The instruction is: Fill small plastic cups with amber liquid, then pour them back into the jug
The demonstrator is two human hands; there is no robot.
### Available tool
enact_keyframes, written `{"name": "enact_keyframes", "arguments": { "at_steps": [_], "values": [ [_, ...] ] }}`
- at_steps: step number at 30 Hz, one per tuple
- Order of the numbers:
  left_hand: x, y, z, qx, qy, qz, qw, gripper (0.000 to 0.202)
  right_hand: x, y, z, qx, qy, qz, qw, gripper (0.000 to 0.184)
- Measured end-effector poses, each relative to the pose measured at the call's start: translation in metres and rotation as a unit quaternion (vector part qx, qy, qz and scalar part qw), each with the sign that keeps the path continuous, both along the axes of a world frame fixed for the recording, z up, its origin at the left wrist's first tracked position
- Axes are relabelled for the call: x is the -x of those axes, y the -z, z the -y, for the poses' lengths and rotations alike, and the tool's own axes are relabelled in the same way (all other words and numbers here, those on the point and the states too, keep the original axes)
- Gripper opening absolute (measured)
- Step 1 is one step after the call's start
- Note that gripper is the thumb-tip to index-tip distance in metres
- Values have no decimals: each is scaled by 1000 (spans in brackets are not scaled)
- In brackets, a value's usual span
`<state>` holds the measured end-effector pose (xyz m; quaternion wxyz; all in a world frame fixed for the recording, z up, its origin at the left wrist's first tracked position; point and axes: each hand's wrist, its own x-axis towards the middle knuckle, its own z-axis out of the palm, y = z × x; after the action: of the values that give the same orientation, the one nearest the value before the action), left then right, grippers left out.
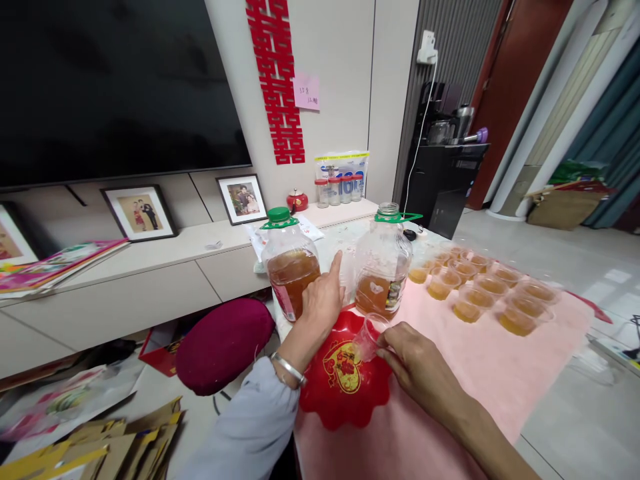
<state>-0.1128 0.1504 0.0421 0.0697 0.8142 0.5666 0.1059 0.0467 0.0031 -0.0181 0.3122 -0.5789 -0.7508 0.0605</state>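
Left hand [323,300]: it is lifted before the capped jug [294,267], with one finger stretched up and forward; the other fingers are partly hidden, so I cannot tell if they press on something
Right hand [417,357]: it pinches a clear cup [369,340] at the side, between the thumb and the bent fingers
Clear cup: it is above the red dish [345,415], somewhat tilted; whether it touches the dish, I cannot tell
Red dish: it has a wavy edge and a golden print [351,381], and lies on the pink cloth [540,360], in front of the two jugs
Capped jug: it stands at the person's left side, contains brown drink and wears a green cap [279,215]
Open jug [375,290]: its mouth is uncovered, and its drink is lower than in the capped jug
Filled cups [473,303]: many of them, with amber drink, stand close together on the cloth, at the right
Stool [225,347]: its dark red round seat is near the left sleeve [255,413], before the white cabinet [150,287]
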Motion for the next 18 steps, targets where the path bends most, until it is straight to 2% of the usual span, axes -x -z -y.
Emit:
{"name": "enact_keyframes", "arguments": {
  "at_steps": [3,5,11,18],
  "values": [
    [-5,-7,-3,17,3,-36,999,48,1,-1,1,7,-1,-1,1000,20],
    [-5,-12,-2,24,-1,-54,998,38,1,-1,2,14,5,1,1000,20],
    [0,-25,0,37,-5,-92,995,35,0,5,4,32,15,3,999,21],
    [6,-21,-3,50,-9,-50,997,33,4,13,-1,35,17,9,999,17]
  ]
}}
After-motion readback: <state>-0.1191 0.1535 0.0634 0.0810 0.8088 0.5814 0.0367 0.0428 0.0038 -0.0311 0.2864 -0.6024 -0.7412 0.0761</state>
